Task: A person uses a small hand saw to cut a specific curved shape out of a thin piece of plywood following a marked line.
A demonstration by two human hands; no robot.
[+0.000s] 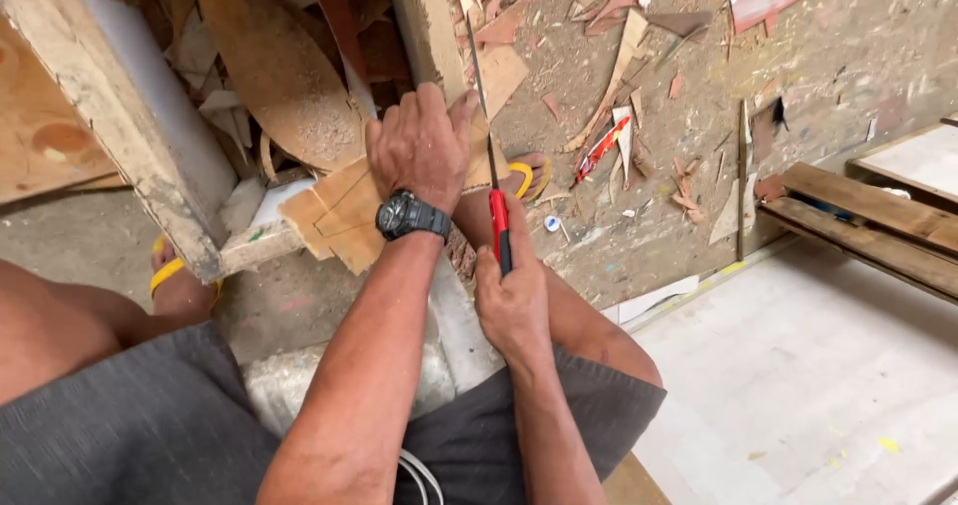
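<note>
Dusty workshop floor (858,56), strewn with wood chips, veneer scraps and offcuts. Small plywood piece (344,211) at the centre, lying on the end of a pale wooden batten (254,246), with a pencilled outline visible on its face. Left hand (419,151), wearing a black wristwatch (411,216), pressed flat on top of the plywood piece, fingers spread over its far edge, grip pinning it down. Just right of the plywood piece, a thin saw (489,136) with a red handle, blade running along the piece's right edge and pointing away from the body. Right hand (511,300) below that, grip wrapped tight around the red handle. Beyond the blade, a bare foot in a yellow sandal (522,178); left of the plywood piece, a second yellow sandal (170,270) beside a slanting timber leg (120,116). Behind the plywood piece, curved brown boards (279,66) stacked in a heap. Far right of it, dark planks (868,211) and a pale sheet (798,385) on the floor.
</note>
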